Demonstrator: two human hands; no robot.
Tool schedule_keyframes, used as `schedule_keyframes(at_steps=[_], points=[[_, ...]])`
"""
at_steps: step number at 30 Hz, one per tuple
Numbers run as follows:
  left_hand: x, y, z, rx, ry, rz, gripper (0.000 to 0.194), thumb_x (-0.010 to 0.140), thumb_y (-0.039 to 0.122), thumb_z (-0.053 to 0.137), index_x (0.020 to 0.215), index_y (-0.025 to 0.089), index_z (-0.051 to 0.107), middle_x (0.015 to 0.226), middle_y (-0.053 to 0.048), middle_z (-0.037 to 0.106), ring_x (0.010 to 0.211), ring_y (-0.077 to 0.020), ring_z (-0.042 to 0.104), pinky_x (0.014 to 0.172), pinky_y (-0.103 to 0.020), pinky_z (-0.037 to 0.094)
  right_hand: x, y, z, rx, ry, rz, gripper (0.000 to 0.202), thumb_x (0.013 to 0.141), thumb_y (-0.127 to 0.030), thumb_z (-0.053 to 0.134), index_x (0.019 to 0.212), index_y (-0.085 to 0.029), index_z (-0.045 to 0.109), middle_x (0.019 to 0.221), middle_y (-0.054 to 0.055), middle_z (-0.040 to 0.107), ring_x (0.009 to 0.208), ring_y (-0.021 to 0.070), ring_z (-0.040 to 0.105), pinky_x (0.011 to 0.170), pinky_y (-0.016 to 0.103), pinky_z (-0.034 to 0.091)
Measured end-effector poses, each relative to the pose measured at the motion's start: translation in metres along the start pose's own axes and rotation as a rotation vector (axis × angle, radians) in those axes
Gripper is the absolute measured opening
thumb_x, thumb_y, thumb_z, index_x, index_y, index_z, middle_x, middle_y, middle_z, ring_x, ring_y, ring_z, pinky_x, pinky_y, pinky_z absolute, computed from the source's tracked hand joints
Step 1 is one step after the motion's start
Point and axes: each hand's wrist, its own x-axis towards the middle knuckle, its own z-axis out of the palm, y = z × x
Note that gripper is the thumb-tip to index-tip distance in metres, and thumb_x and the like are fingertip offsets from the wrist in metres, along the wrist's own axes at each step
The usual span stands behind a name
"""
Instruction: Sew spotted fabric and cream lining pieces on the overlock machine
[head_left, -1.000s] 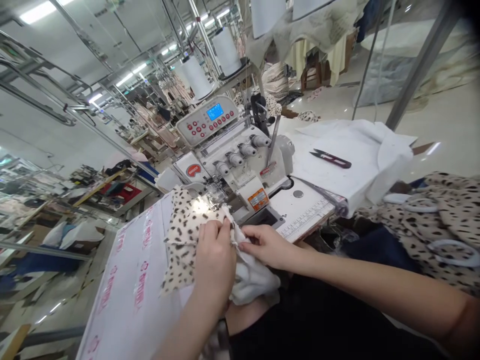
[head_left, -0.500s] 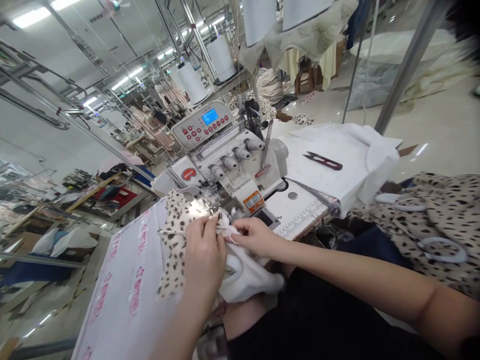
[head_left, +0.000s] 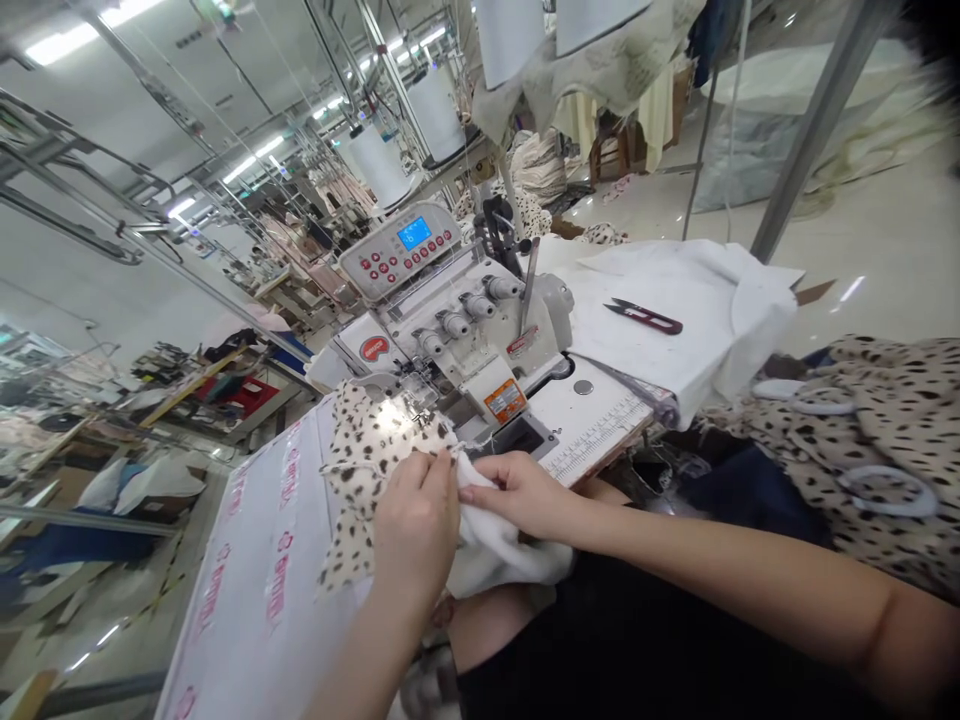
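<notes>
A cream fabric with dark spots (head_left: 356, 500) lies under the lit needle area of a white sewing machine (head_left: 465, 330). My left hand (head_left: 420, 515) is closed on the fabric's right edge, just in front of the needle area. Beside it, my right hand (head_left: 521, 492) pinches a white fabric (head_left: 487, 550) between thumb and fingers. That white fabric hangs from the table edge over my lap, touching the spotted one. The fingertips of both hands are partly hidden in the folds.
Red-handled thread snips (head_left: 645, 317) rest on white cloth (head_left: 697, 290) right of the machine. Spotted fabric with white rings (head_left: 889, 490) is heaped at the right. Thread cones (head_left: 379, 165) stand behind the machine, and a metal post (head_left: 817, 130) rises at the right.
Both hands have moved slightly toward me, away from the needle. More spotted fabric shows flat between needle and hands, and the white fabric's bunched edge has left the needle area.
</notes>
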Motion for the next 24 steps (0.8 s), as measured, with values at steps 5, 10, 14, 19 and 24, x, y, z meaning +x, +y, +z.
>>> schedule_keyframes(at_steps=[5, 10, 14, 19, 24], points=[[0.009, -0.011, 0.006, 0.030, -0.015, 0.026, 0.019, 0.088, 0.018, 0.043, 0.087, 0.010, 0.060, 0.069, -0.004, 0.045, 0.064, -0.0153, 0.044, 0.060, -0.027, 0.038, 0.004, 0.000, 0.000, -0.141, 0.031, -0.013, 0.035, 0.081, -0.037, 0.051, 0.057, -0.014, 0.040, 0.054, -0.005, 0.032, 0.053, 0.0075, 0.031, 0.047, 0.019, 0.022], [0.014, -0.010, 0.002, -0.071, -0.023, 0.028, 0.017, 0.087, 0.016, 0.043, 0.093, 0.010, 0.057, 0.074, -0.006, 0.046, 0.071, -0.0164, 0.045, 0.066, -0.029, 0.041, 0.021, -0.004, -0.002, -0.196, 0.030, -0.094, 0.029, 0.081, -0.028, 0.048, 0.057, -0.013, 0.044, 0.053, -0.005, 0.036, 0.054, 0.0079, 0.034, 0.050, 0.019, 0.025], [-0.033, 0.007, 0.002, -0.214, 0.270, -0.060, 0.032, 0.078, 0.010, 0.057, 0.108, 0.015, 0.049, 0.094, -0.008, 0.048, 0.090, -0.0182, 0.048, 0.081, -0.034, 0.041, 0.015, 0.000, -0.009, -0.137, -0.022, -0.048, 0.024, 0.077, -0.032, 0.053, 0.064, -0.011, 0.054, 0.058, -0.003, 0.042, 0.057, 0.0094, 0.038, 0.052, 0.018, 0.029], [-0.093, 0.011, 0.032, -0.257, 0.252, -0.722, 0.060, 0.076, 0.030, 0.062, 0.124, 0.012, 0.032, 0.119, -0.019, 0.036, 0.114, -0.0290, 0.036, 0.092, -0.047, 0.037, -0.002, 0.005, -0.016, 0.067, -0.206, 0.111, 0.029, 0.070, -0.036, 0.061, 0.076, -0.008, 0.060, 0.065, -0.001, 0.050, 0.060, 0.0114, 0.043, 0.052, 0.018, 0.033], [-0.106, -0.012, 0.027, -0.375, 0.047, -0.723, 0.024, 0.086, 0.032, 0.046, 0.103, 0.016, 0.050, 0.107, -0.011, 0.051, 0.103, -0.0232, 0.048, 0.088, -0.041, 0.041, -0.006, 0.004, -0.018, 0.109, -0.278, 0.199, 0.033, 0.068, -0.038, 0.061, 0.080, -0.008, 0.061, 0.067, 0.000, 0.055, 0.061, 0.0136, 0.048, 0.056, 0.021, 0.038]])
